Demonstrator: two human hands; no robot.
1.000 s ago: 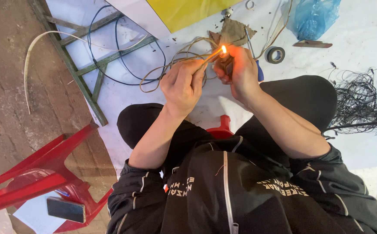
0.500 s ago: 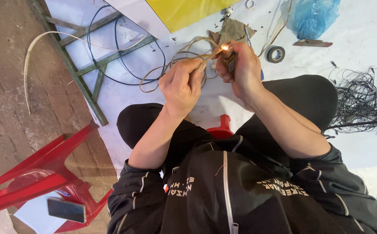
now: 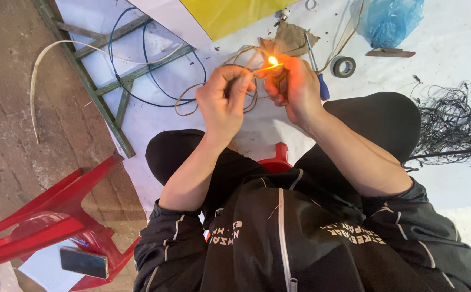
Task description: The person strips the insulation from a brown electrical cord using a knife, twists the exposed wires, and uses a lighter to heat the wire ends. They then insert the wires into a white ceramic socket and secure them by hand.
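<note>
White sheet (image 3: 452, 32) on ground, tape roll (image 3: 346, 66) nearby | left hand (image 3: 222, 103) pinches thin wire (image 3: 203, 89) | right hand (image 3: 295, 86) closed around probably a lighter, flame (image 3: 272, 60) touching wire end.

- Red plastic chair (image 3: 46, 216), lower left, lying tipped on the brown ground.
- Dark phone (image 3: 84, 263) resting on the chair, screen off.
- Green wooden frame (image 3: 97, 81), upper left, partly on the white sheet (image 3: 452, 32).
- Blue cable (image 3: 138, 81) looped across the frame; 1 pale cable (image 3: 35, 75) curves onto the ground beside it.
- Yellow board (image 3: 230, 13) at top edge.
- Roll of dark tape (image 3: 344, 66), near a blue plastic bag (image 3: 392, 19).
- Tangle of thin black wire (image 3: 454, 127) at right (strands too fine to count).
- Flat rusty blade (image 3: 388, 52) just below the bag.
</note>
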